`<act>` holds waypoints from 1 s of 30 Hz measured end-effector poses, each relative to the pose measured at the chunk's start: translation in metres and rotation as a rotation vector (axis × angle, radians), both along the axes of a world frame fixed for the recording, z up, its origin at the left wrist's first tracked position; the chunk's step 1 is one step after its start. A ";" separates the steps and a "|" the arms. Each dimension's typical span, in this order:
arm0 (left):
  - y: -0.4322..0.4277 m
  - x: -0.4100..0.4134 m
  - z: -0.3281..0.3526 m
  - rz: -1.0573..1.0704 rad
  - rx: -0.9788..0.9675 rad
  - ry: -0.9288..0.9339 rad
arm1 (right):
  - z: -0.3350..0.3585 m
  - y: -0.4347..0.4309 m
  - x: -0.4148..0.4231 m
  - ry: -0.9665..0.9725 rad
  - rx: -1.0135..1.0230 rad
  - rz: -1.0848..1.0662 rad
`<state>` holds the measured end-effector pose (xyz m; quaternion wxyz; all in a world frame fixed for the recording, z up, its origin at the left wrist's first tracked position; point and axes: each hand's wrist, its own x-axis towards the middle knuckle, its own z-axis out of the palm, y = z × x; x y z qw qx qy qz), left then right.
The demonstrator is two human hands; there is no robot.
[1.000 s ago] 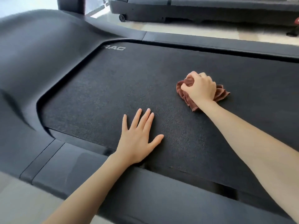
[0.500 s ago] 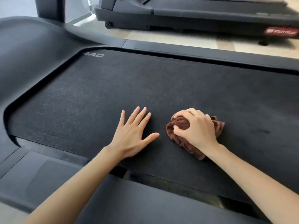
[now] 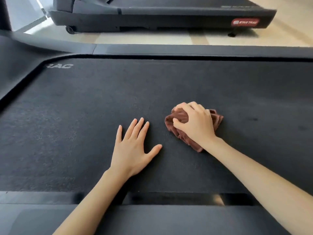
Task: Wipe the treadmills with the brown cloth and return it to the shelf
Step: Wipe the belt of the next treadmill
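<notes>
Brown cloth (image 3: 180, 117) lay bunched on the black treadmill belt (image 3: 84, 124), right of the belt's middle and somewhat nearer its near edge than its far one. The right hand (image 3: 196, 123) sat on top of it, fingers and thumb curled over the bundle and gripping it. Folds showed only at the left between thumb and fingers, at the far right past the knuckles, and in a tail by the wrist. The left hand (image 3: 133, 150) lay flat on the belt just left of the cloth and a little nearer, palm down, fingers straight and spread. Its thumb pointed toward the cloth but stayed apart from it. White lettering (image 3: 59, 66) marked the belt's far left corner. A dark side rail (image 3: 169, 219) ran along the near edge under both forearms. Beyond the far rail (image 3: 203, 50), across a strip of pale floor (image 3: 144, 37), stood a second treadmill (image 3: 169, 16) with a red label (image 3: 245, 22) on its end.
</notes>
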<state>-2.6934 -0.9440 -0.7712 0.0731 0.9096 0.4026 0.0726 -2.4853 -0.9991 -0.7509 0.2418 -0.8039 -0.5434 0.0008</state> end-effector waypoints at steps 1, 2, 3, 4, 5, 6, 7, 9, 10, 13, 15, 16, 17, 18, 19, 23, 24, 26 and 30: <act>0.000 0.000 -0.001 -0.001 0.005 -0.005 | 0.000 -0.035 -0.008 0.013 0.006 0.044; 0.000 -0.001 -0.002 0.002 0.013 -0.005 | -0.001 -0.070 -0.014 0.014 0.009 0.079; -0.001 -0.001 -0.003 0.004 0.022 -0.004 | -0.001 -0.103 -0.019 -0.006 0.014 0.093; -0.001 0.000 -0.005 0.001 0.029 -0.001 | -0.001 -0.128 -0.021 -0.034 0.017 0.097; -0.002 0.001 -0.005 -0.004 0.032 0.002 | 0.000 -0.143 -0.020 -0.050 0.015 0.094; -0.003 0.001 -0.005 -0.007 0.034 0.006 | 0.001 -0.147 -0.016 -0.060 0.014 0.090; -0.003 0.002 -0.005 -0.007 0.035 0.013 | 0.002 -0.141 -0.013 -0.072 0.017 0.090; -0.003 0.002 -0.004 -0.009 0.037 0.037 | 0.003 -0.114 -0.008 -0.062 0.045 0.080; -0.003 0.003 -0.004 -0.015 0.036 0.046 | 0.002 -0.095 -0.004 -0.046 0.070 0.062; -0.004 0.003 -0.002 -0.078 0.012 0.055 | -0.003 -0.031 0.026 -0.057 0.087 -0.064; -0.004 0.002 0.000 -0.114 -0.003 0.098 | -0.002 0.010 0.051 -0.079 0.044 -0.195; -0.004 0.002 0.001 -0.115 0.003 0.129 | 0.000 0.026 0.060 -0.068 0.014 -0.250; -0.004 0.001 0.001 -0.110 0.012 0.152 | 0.000 0.038 0.065 -0.054 -0.007 -0.289; -0.004 0.001 0.002 -0.107 0.014 0.163 | -0.001 0.044 0.067 -0.043 -0.014 -0.312; -0.003 0.001 0.003 -0.106 0.008 0.167 | -0.001 0.045 0.066 -0.039 -0.010 -0.322; -0.005 0.001 0.004 -0.106 0.006 0.218 | -0.001 -0.015 0.040 -0.030 0.018 -0.193; -0.004 0.002 0.006 -0.095 -0.001 0.214 | -0.001 -0.043 0.031 -0.015 0.020 -0.130; -0.003 0.014 0.014 -0.091 -0.013 0.188 | 0.000 -0.105 0.014 -0.035 -0.012 -0.064; -0.019 0.077 0.023 -0.200 -0.050 0.062 | 0.008 -0.176 0.036 -0.095 -0.061 -0.188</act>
